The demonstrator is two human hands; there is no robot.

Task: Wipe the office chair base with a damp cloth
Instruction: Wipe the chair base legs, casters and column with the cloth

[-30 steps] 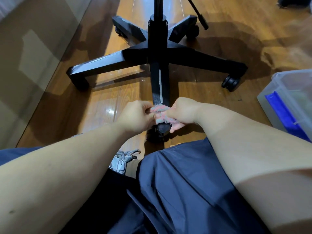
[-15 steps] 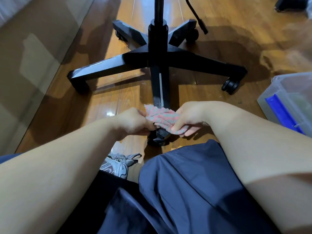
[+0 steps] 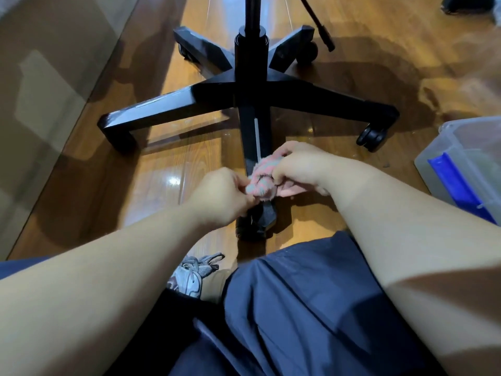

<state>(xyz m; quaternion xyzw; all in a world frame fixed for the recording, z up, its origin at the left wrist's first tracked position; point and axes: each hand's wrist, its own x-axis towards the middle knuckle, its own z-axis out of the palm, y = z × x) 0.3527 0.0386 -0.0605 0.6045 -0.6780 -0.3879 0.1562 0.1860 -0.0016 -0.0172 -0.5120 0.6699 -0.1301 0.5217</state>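
As I look down at the wooden floor (image 3: pixel 168 164), both my hands grip the cloth (image 3: pixel 260 177) across the near leg (image 3: pixel 252 137) of the chair base (image 3: pixel 217 95). My left hand (image 3: pixel 221 198) pinches its near-left end. My right hand (image 3: pixel 299 165) curls over its far-right end. Bunched and striped pink and grey, the cloth sits on the leg just short of the near caster (image 3: pixel 254 226). A clear bin (image 3: pixel 431 172) stands at the right, well apart, and my shoe (image 3: pixel 189 278) shows beside my knee.
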